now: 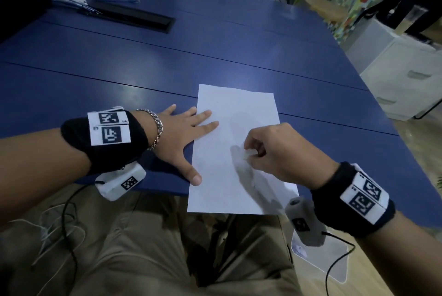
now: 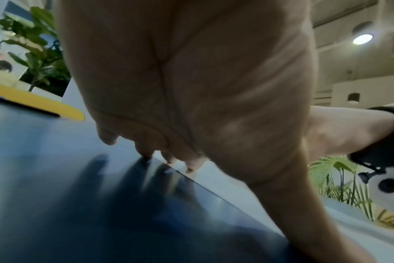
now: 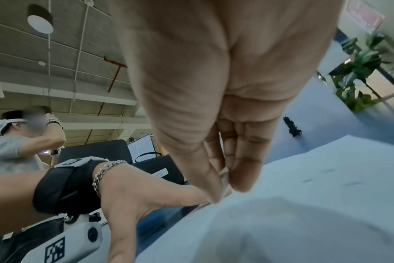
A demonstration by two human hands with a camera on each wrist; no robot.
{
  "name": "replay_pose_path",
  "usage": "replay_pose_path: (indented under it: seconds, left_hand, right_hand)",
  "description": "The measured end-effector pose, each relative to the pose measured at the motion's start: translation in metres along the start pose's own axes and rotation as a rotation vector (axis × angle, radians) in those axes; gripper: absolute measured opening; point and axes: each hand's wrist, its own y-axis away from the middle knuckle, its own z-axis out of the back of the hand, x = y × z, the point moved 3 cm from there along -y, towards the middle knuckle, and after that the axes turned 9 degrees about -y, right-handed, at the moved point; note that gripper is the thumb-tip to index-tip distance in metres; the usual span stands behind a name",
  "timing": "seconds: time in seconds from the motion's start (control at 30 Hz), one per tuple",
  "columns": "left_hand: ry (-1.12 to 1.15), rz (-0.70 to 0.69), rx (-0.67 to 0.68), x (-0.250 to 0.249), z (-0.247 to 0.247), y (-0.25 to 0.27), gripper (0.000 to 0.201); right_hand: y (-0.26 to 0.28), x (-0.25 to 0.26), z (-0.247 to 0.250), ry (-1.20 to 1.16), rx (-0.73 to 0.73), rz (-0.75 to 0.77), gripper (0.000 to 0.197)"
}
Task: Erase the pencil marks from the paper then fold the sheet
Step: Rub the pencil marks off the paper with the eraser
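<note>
A white sheet of paper (image 1: pixel 235 133) lies on the blue table (image 1: pixel 119 61), its near end hanging over the front edge. My left hand (image 1: pixel 184 133) lies flat with spread fingers, two fingertips and the thumb pressing the sheet's left edge. My right hand (image 1: pixel 258 150) hovers low over the middle of the sheet and pinches a small white eraser (image 3: pixel 224 179) between thumb and fingers, its tip on the paper (image 3: pixel 304 204). Faint short pencil marks (image 3: pixel 326 175) show on the far part of the sheet in the right wrist view.
A black cable tray (image 1: pixel 134 17) and a dark box sit at the table's far left. White drawers (image 1: pixel 406 73) stand to the right. My lap is below the table's front edge. Another person (image 3: pixel 13 142) stands beyond the table.
</note>
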Motion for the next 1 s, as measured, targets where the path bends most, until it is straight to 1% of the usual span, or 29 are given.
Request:
replay_pose_path:
  seconds: [0.07,0.13,0.27,0.33,0.37,0.47,0.53,0.6,0.63,0.7,0.77,0.8,0.83,0.87,1.0]
  left_hand:
    - [0.006,0.002,-0.002,0.001,-0.001,-0.001,0.148]
    - [0.008,0.010,0.002,0.002,-0.002,-0.004,0.150]
    - [0.021,0.016,0.009,0.004,-0.004,-0.006,0.152]
    - [0.032,0.019,0.012,0.004,-0.005,-0.006,0.152]
    - [0.038,0.022,0.011,0.005,-0.006,-0.006,0.152]
    - [0.043,0.022,0.001,0.005,-0.007,-0.006,0.152]
    - [0.049,0.025,0.000,0.006,-0.007,-0.006,0.153]
    - [0.055,0.029,0.009,0.005,-0.007,-0.005,0.153]
    - [0.058,0.030,0.012,0.005,-0.006,-0.005,0.153]
    - [0.062,0.030,0.012,0.005,-0.007,-0.006,0.153]
    - [0.069,0.032,0.009,0.005,-0.008,-0.006,0.154]
    - [0.072,0.032,0.005,0.005,-0.008,-0.006,0.154]
    - [0.073,0.032,0.004,0.005,-0.008,-0.006,0.154]
    - [0.073,0.032,0.005,0.004,-0.008,-0.006,0.154]
    - [0.061,0.041,0.015,0.003,-0.006,-0.005,0.153]
  right_hand:
    - [-0.014,0.012,0.001,-0.031,-0.024,0.044,0.013]
    - [-0.029,0.020,-0.002,-0.018,-0.015,0.086,0.017]
    - [-0.051,0.020,-0.007,0.047,-0.016,0.055,0.019]
    - [-0.051,0.025,-0.011,0.084,-0.025,0.062,0.020]
    - [-0.048,0.030,-0.016,0.113,-0.012,0.090,0.020]
    - [-0.037,0.044,-0.028,0.151,0.078,0.159,0.021]
    - [-0.044,0.036,-0.022,0.171,0.060,0.128,0.019]
    - [-0.052,0.022,-0.012,0.136,0.002,0.037,0.019]
    - [-0.053,0.020,-0.010,0.125,-0.017,0.018,0.021]
    - [-0.048,0.028,-0.015,0.155,-0.027,0.078,0.021]
    - [-0.037,0.047,-0.030,0.190,0.025,0.198,0.021]
    - [-0.032,0.052,-0.035,0.201,0.066,0.225,0.020]
    - [-0.032,0.053,-0.035,0.210,0.101,0.222,0.020]
    - [-0.035,0.048,-0.032,0.205,0.106,0.205,0.020]
    - [-0.054,0.018,-0.008,0.148,-0.014,0.026,0.019]
